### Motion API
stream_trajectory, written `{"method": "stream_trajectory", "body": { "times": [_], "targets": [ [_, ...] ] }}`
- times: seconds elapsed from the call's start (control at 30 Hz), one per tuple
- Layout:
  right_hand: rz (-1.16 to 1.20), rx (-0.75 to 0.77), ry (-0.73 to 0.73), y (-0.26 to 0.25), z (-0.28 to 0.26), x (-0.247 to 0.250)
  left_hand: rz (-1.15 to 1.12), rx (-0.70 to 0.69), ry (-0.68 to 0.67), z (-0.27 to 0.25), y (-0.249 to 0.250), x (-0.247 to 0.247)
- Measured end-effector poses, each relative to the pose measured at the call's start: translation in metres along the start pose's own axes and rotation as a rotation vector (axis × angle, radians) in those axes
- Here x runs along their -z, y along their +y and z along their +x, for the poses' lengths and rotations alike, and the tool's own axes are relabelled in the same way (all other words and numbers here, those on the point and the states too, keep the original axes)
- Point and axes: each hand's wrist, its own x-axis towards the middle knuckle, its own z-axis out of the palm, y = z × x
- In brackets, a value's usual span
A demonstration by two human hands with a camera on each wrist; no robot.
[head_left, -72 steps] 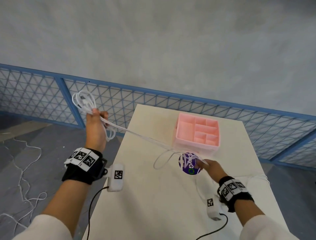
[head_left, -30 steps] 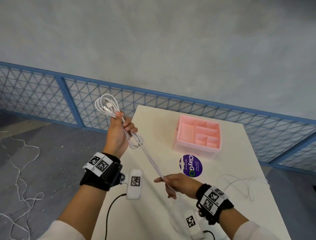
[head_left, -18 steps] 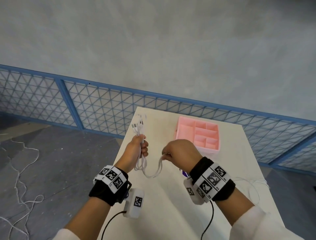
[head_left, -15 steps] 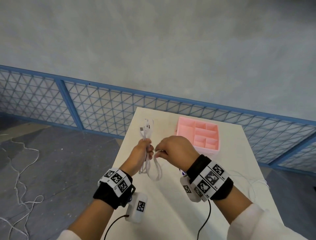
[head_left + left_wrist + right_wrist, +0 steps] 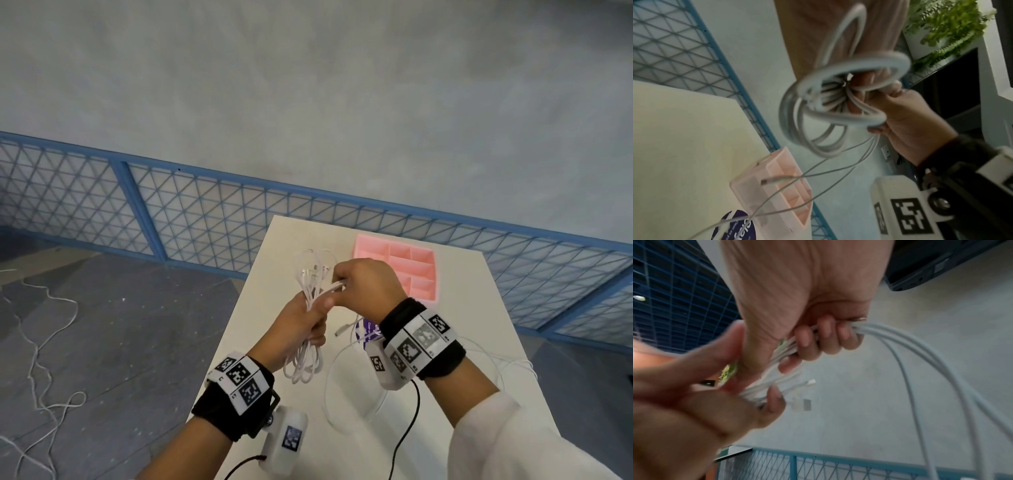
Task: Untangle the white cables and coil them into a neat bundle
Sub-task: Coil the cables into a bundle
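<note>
Hands: left hand (image 5: 297, 328) fisted around upright white cable bundle (image 5: 310, 310), loops up and down; right hand (image 5: 368, 288) pinching a strand.

You wear a black fabric wristband (image 5: 236, 407) on your left wrist, topped by a white strip of square black-and-white coded markers (image 5: 239, 377). Below it hangs a white plastic camera housing (image 5: 286, 440) bearing one more coded marker, with a thin black cable (image 5: 239, 467) leaving its underside. Your right wrist carries a matching black band (image 5: 442, 356) with a white marker strip (image 5: 423, 337), a white housing (image 5: 385, 365) and a black cable (image 5: 406, 431) trailing down. Both forearms end in white long sleeves (image 5: 507, 445), pushed back from the wrists.
</note>
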Motion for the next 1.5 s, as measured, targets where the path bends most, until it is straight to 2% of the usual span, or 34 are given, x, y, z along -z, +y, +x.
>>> {"method": "stream_trajectory", "body": {
  "times": [0.07,0.13,0.2,0.27,0.4,0.5,0.57,0.63,0.7,0.77,0.87,0.93,1.1,1.23,1.4,1.5],
  "targets": [
    [0.038,0.002,-0.080,0.009,0.000,0.001,0.070,0.084,-0.051,-0.003,-0.001,0.002],
    [0.169,0.021,-0.240,0.020,-0.001,0.001,0.168,0.154,-0.069,-0.005,-0.001,0.007],
    [0.280,0.000,-0.358,0.034,-0.002,0.003,0.229,0.165,-0.043,-0.006,0.003,0.018],
    [0.307,-0.052,-0.388,0.052,-0.004,0.005,0.223,0.152,-0.014,-0.008,0.010,0.032],
    [0.295,-0.166,-0.356,0.089,-0.008,-0.003,0.086,0.101,0.105,-0.006,0.020,0.057],
    [0.479,-0.304,-0.262,0.099,-0.011,-0.017,0.081,0.043,0.229,0.001,0.018,0.064],
    [0.577,-0.384,-0.068,0.088,-0.009,-0.030,0.139,0.039,0.319,0.009,0.008,0.062],
    [0.601,-0.416,0.203,0.065,-0.006,-0.043,0.168,0.047,0.379,0.017,-0.003,0.052],
    [0.635,-0.427,0.336,0.033,-0.007,-0.052,0.139,0.048,0.382,0.023,-0.011,0.038],
    [0.526,-0.335,0.328,0.006,-0.008,-0.063,0.068,0.041,0.354,0.027,-0.013,0.026],
    [0.228,-0.069,0.174,-0.018,-0.011,-0.083,0.054,0.004,0.240,0.029,-0.014,0.016],
    [0.141,0.006,0.110,-0.022,-0.013,-0.090,0.088,0.009,0.205,0.028,-0.017,0.017],
    [0.110,0.050,0.082,-0.014,-0.012,-0.081,0.045,0.000,0.148,0.022,-0.023,0.017],
    [0.228,0.090,0.072,-0.013,-0.017,-0.071,-0.019,-0.024,0.229,0.025,-0.021,0.011],
    [0.549,-0.152,0.194,-0.003,-0.022,-0.065,-0.262,0.013,0.190,0.031,-0.013,0.016],
    [0.586,-0.151,0.108,0.006,-0.024,-0.066,-0.335,-0.018,0.191,0.036,-0.011,0.019]
  ]
}}
